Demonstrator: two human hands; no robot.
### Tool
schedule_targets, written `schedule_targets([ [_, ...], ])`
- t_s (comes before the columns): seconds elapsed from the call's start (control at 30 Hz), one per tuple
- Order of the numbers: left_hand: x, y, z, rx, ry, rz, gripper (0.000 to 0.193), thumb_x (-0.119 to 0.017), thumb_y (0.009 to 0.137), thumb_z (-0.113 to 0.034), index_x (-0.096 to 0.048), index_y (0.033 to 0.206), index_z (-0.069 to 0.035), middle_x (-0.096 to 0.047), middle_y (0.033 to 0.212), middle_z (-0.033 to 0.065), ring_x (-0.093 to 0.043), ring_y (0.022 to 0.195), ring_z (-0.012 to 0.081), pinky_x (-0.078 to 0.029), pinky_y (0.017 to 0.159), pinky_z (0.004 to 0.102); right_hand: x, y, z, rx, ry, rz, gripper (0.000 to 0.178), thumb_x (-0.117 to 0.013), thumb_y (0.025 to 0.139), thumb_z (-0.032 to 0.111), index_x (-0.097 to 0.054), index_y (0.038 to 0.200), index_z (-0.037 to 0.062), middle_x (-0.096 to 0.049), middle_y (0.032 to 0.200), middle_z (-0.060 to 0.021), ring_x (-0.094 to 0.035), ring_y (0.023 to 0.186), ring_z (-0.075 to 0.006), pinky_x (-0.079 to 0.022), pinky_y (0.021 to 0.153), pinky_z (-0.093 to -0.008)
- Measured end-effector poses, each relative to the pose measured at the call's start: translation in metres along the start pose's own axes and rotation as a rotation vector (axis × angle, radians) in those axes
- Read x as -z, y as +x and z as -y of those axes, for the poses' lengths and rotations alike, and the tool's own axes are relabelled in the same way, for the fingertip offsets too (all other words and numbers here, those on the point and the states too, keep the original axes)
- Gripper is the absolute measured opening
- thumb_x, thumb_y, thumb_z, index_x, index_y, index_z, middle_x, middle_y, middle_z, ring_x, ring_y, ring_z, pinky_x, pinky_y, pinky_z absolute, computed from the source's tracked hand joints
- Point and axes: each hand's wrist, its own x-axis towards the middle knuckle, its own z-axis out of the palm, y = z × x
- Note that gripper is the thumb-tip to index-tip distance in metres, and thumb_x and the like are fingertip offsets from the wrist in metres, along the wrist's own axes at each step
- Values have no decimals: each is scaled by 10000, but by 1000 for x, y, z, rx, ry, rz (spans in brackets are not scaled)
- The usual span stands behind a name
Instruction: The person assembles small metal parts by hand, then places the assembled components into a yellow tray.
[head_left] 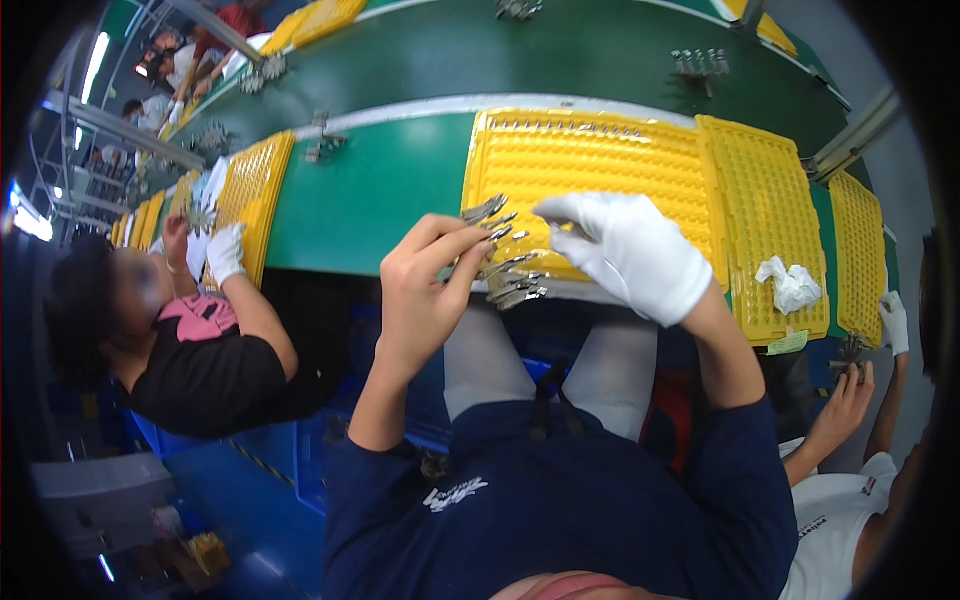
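My bare left hand [430, 285] is closed on a metal rack [512, 262] with several shiny prongs fanning out to the right. The fingers hide the rack's middle. My right hand [635, 255], in a white glove, hovers just right of the prongs, over the near edge of a yellow tray [600, 180]. Its thumb and index finger are curved with their tips apart, and nothing shows between them. Along the tray's far edge lies a row of small metal parts [565, 127]; rows of moulded pockets fill the rest.
A second yellow tray [750, 200] adjoins on the right, with crumpled white paper [790, 286] on it. Metal racks [700, 63] stand on the green belt beyond; another rack [323, 140] is on the green table, left. Co-workers [220, 330] sit on both sides.
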Motion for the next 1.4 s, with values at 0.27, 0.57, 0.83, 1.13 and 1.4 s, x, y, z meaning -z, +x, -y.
schedule_targets([
  [0.27,-29,72,44,2,-20,-72,105,-723,845,-28,-753,938,10,-606,740,93,-565,627,138,-439,578,272,4,-74,-11,-180,116,-114,181,-658,921,111,-700,1059,2,-720,880,-169,-712,808,-300,-557,743,-348],
  [0.57,-115,206,164,310,-214,-283,170,-729,863,-118,-772,960,15,-737,771,85,-683,655,114,-552,599,260,-7,-98,-11,-169,154,-278,148,-689,900,91,-724,1033,37,-733,878,-119,-714,813,-261,-549,745,-328],
  [0.83,-156,252,225,510,-251,-323,185,-729,887,-139,-768,1019,-16,-749,892,76,-730,737,165,-584,578,266,-7,-115,-18,-351,284,-232,192,-700,896,162,-698,1060,62,-708,930,-176,-691,857,-335,-548,763,-396],
  [1.13,-120,196,244,399,-187,-225,315,-722,880,-183,-703,1141,-8,-743,979,100,-706,821,164,-558,666,295,-12,-111,-21,-287,233,-226,127,-693,907,80,-705,1023,29,-729,888,-116,-719,825,-244,-559,748,-329],
  [1.4,-17,-88,167,420,202,-618,183,-619,957,-64,-686,1112,7,-701,1010,95,-671,853,162,-538,740,289,-18,-105,-4,-302,308,-127,153,-713,910,135,-724,1027,36,-735,894,-114,-717,812,-213,-548,725,-297],
])
